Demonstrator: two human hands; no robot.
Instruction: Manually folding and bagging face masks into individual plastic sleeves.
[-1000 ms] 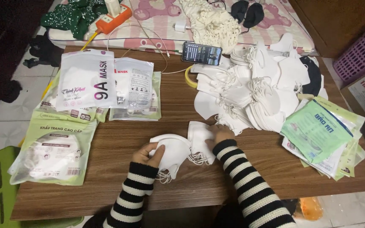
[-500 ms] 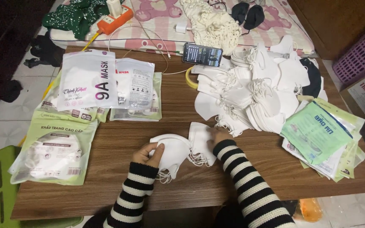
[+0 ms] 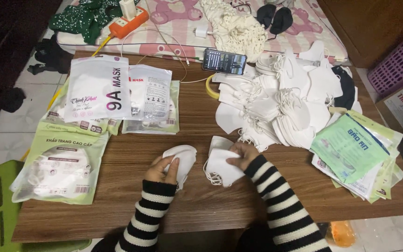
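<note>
Gripping a folded white fabric face mask (image 3: 183, 156), the left hand (image 3: 160, 169) curls; the right hand (image 3: 243, 154) pinches another white mask (image 3: 220, 167) under its fingertips.

I see bare wood on the brown wooden desk (image 3: 201, 205) along the near edge and up the middle strip towards the black phone (image 3: 224, 61); hands could pass there. On the left, the flat green and white mask packets (image 3: 61, 170) and the white pouches (image 3: 117, 95) block the way. On the right, the heap of loose white masks (image 3: 281, 107) and the stack of green printed sleeves (image 3: 355, 154) fill the desk to its edge. White cables (image 3: 164, 44) cross the far edge
</note>
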